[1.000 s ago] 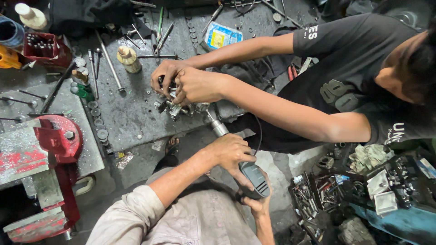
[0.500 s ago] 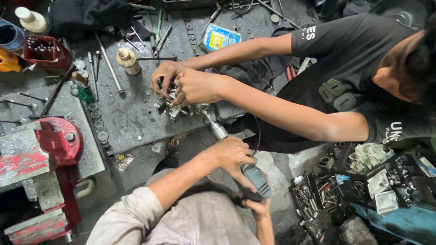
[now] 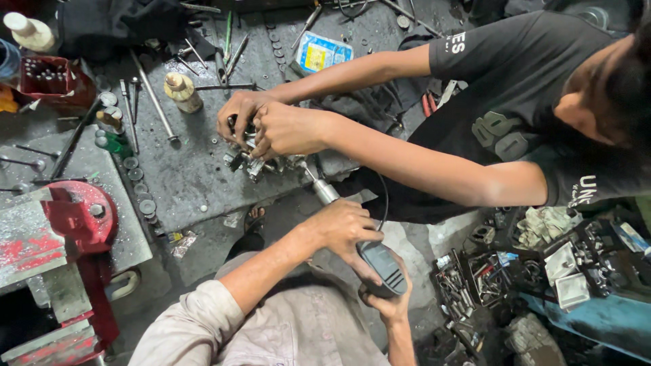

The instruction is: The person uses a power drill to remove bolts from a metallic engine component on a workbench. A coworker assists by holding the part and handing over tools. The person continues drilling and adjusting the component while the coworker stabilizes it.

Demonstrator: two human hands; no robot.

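My left hand (image 3: 344, 229) is closed around the front of a dark grey hand-held grinder (image 3: 383, 266). My right hand (image 3: 388, 306) holds its rear end from below. The grinder's metal nose (image 3: 325, 192) points up and left into a small metal part (image 3: 252, 161) on the grey workbench (image 3: 183, 183). A co-worker in a black shirt leans in from the right and holds that part down with both hands (image 3: 271, 125). The tool tip is hidden under those hands.
A red bench vise (image 3: 78, 217) stands at the left. Rods, screwdrivers, washers, two small bottles (image 3: 182, 91) and a blue-yellow packet (image 3: 319, 54) lie on the bench. Trays of small parts and tools (image 3: 515, 271) crowd the floor at the right.
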